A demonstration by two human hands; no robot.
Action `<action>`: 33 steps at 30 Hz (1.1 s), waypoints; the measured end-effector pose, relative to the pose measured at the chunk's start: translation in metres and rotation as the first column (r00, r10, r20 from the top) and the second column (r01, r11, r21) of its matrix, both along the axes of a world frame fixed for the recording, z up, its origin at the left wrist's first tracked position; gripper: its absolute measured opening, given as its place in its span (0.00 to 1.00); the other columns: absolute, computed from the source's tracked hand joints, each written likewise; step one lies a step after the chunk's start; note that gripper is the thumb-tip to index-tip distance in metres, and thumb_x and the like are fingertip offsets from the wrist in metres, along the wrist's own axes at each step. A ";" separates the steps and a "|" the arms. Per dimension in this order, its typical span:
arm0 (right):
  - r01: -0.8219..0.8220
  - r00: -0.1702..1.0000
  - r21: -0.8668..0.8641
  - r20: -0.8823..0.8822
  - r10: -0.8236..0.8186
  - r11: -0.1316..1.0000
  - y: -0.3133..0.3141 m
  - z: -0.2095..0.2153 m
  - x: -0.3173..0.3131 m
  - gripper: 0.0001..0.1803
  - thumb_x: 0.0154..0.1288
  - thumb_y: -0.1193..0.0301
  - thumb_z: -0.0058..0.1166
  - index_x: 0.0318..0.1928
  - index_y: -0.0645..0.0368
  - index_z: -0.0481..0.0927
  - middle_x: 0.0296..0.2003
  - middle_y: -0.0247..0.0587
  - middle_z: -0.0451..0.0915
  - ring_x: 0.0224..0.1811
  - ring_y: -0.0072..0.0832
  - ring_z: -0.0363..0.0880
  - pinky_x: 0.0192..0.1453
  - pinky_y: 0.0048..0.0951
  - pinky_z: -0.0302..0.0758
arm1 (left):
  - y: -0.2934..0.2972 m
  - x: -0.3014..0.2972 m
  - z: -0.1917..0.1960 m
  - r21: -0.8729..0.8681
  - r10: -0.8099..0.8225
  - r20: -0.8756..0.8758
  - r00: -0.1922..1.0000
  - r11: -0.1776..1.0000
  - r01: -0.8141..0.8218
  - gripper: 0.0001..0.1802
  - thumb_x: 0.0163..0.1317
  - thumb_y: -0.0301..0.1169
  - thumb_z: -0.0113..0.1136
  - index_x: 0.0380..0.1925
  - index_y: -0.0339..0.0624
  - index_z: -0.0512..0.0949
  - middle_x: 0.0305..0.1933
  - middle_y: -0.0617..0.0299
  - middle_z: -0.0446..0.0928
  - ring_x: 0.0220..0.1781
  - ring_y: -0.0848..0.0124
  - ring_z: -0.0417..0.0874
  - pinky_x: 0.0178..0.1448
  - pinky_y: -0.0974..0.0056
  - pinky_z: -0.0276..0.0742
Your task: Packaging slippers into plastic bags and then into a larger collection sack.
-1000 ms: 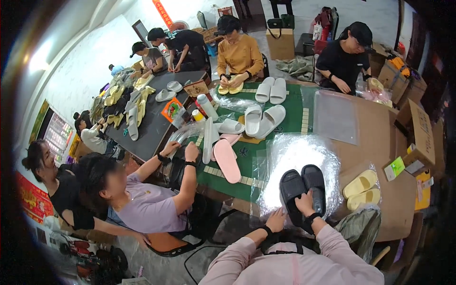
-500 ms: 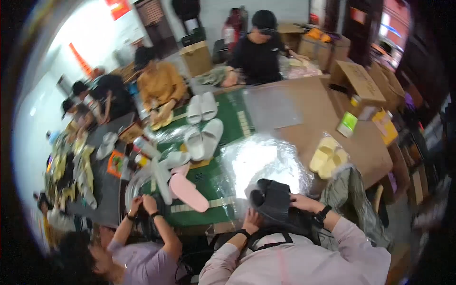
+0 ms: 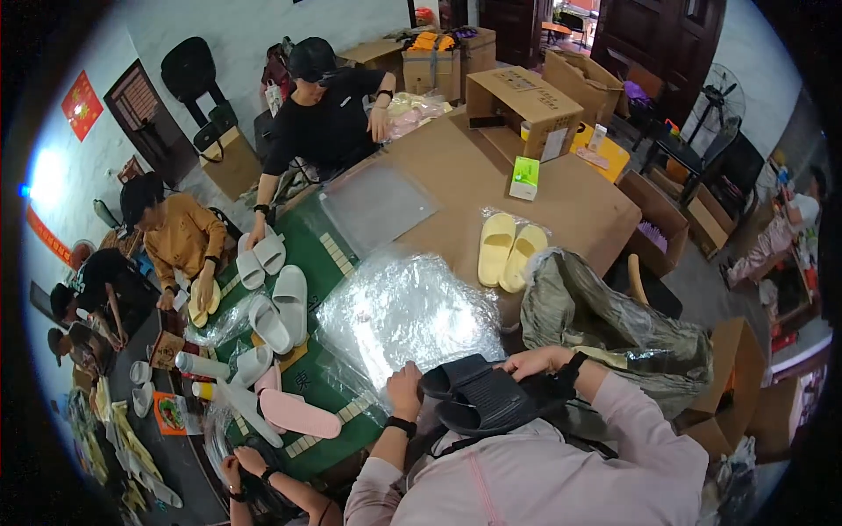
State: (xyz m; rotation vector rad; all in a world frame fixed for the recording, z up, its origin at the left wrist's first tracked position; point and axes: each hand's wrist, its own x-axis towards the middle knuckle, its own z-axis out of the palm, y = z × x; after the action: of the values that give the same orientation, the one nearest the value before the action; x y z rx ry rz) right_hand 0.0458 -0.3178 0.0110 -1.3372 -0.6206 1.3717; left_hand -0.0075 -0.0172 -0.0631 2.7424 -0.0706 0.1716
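A pair of black slides (image 3: 489, 399) is held low at the table's near edge, just in front of my body. My right hand (image 3: 535, 361) is closed on their right side. Left of the slides, my left hand (image 3: 404, 391) has its fingers bent together at the near edge of a clear plastic bag (image 3: 386, 337); the fingertips show only in part. The bag belongs to a glossy stack lying flat on the table. Beyond my right hand, a pair of yellow slides (image 3: 511, 250) lies on clear plastic.
A crumpled grey-green sack (image 3: 605, 329) bulges at the right edge. White slides (image 3: 285, 307) and a pink slide (image 3: 300, 414) lie on the green mat (image 3: 329, 364). A co-worker in black (image 3: 320, 127) reaches toward white slides. An open carton (image 3: 526, 101) stands farther back.
The view has swung to the right. My left hand has gone from lying spread to bent fingers by the bag edge. The black slides stay in my right hand. The co-worker in black now touches white slides.
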 end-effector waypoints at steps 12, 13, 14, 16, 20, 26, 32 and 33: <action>0.332 0.943 -0.189 0.053 -0.328 0.924 0.023 -0.008 -0.001 0.18 0.58 0.77 0.42 0.49 0.69 0.73 0.54 0.43 0.68 0.57 0.29 0.64 0.62 0.25 0.57 | -0.007 0.001 0.046 -0.386 0.154 0.056 0.986 0.915 -0.121 0.06 0.56 0.27 0.56 0.32 0.36 0.79 0.32 0.53 0.74 0.33 0.57 0.76 0.38 0.59 0.72; 0.374 0.924 -0.200 0.166 -0.345 0.906 0.024 -0.014 -0.001 0.17 0.57 0.77 0.42 0.47 0.69 0.74 0.56 0.43 0.66 0.58 0.31 0.63 0.61 0.27 0.59 | -0.014 -0.001 0.051 -0.378 0.148 0.105 0.983 0.921 -0.098 0.06 0.56 0.25 0.55 0.32 0.36 0.79 0.31 0.52 0.74 0.33 0.56 0.76 0.38 0.59 0.72; 0.417 0.892 -0.203 0.276 -0.357 0.886 0.024 -0.020 0.000 0.16 0.57 0.77 0.42 0.46 0.69 0.75 0.59 0.42 0.64 0.58 0.34 0.63 0.60 0.28 0.60 | -0.020 -0.002 0.056 -0.368 0.140 0.153 0.978 0.927 -0.075 0.06 0.57 0.24 0.54 0.33 0.36 0.79 0.31 0.51 0.74 0.33 0.56 0.76 0.38 0.59 0.72; 0.510 0.823 -0.135 0.365 -0.436 0.849 0.039 0.009 -0.006 0.17 0.59 0.75 0.42 0.46 0.69 0.75 0.58 0.45 0.65 0.58 0.38 0.63 0.62 0.29 0.59 | -0.023 -0.003 0.060 -0.444 0.194 0.112 0.975 0.887 -0.125 0.06 0.57 0.23 0.53 0.33 0.35 0.78 0.30 0.51 0.73 0.33 0.55 0.75 0.38 0.58 0.71; 0.558 0.758 -0.182 0.509 -0.408 0.810 0.040 -0.018 -0.001 0.16 0.58 0.74 0.42 0.45 0.68 0.75 0.61 0.56 0.60 0.64 0.46 0.57 0.64 0.34 0.57 | -0.032 0.003 0.071 -0.431 0.283 0.190 0.940 0.884 -0.179 0.07 0.57 0.24 0.54 0.34 0.35 0.78 0.29 0.53 0.73 0.32 0.55 0.75 0.36 0.58 0.70; 0.492 0.530 -0.158 0.835 -0.150 0.856 0.067 -0.035 -0.002 0.14 0.57 0.70 0.45 0.37 0.69 0.77 0.57 0.60 0.63 0.59 0.51 0.61 0.59 0.44 0.63 | -0.043 0.000 0.082 -0.172 0.061 0.371 0.927 0.985 0.004 0.07 0.55 0.26 0.58 0.35 0.41 0.79 0.28 0.57 0.72 0.30 0.59 0.73 0.33 0.59 0.69; 0.584 0.432 -0.044 0.862 -0.264 0.811 0.087 -0.029 0.012 0.13 0.57 0.70 0.47 0.38 0.68 0.75 0.57 0.64 0.62 0.59 0.54 0.59 0.59 0.50 0.58 | -0.047 -0.005 0.095 -0.100 0.072 0.367 0.927 0.994 -0.038 0.07 0.54 0.25 0.58 0.34 0.40 0.79 0.27 0.59 0.71 0.30 0.61 0.73 0.33 0.59 0.69; 0.551 0.370 -0.021 0.902 -0.222 0.834 0.089 -0.042 0.015 0.13 0.56 0.70 0.47 0.38 0.67 0.75 0.54 0.64 0.64 0.56 0.55 0.62 0.58 0.50 0.60 | -0.050 -0.005 0.097 -0.110 0.045 0.367 0.929 0.994 -0.005 0.07 0.53 0.25 0.59 0.34 0.41 0.79 0.27 0.59 0.71 0.30 0.61 0.73 0.33 0.60 0.69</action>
State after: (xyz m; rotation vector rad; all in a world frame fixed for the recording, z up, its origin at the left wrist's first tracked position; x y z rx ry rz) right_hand 0.0607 -0.2285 -0.0313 -2.3255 -0.6640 0.2516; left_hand -0.0125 -0.0675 0.0337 2.5695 -0.1248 0.6792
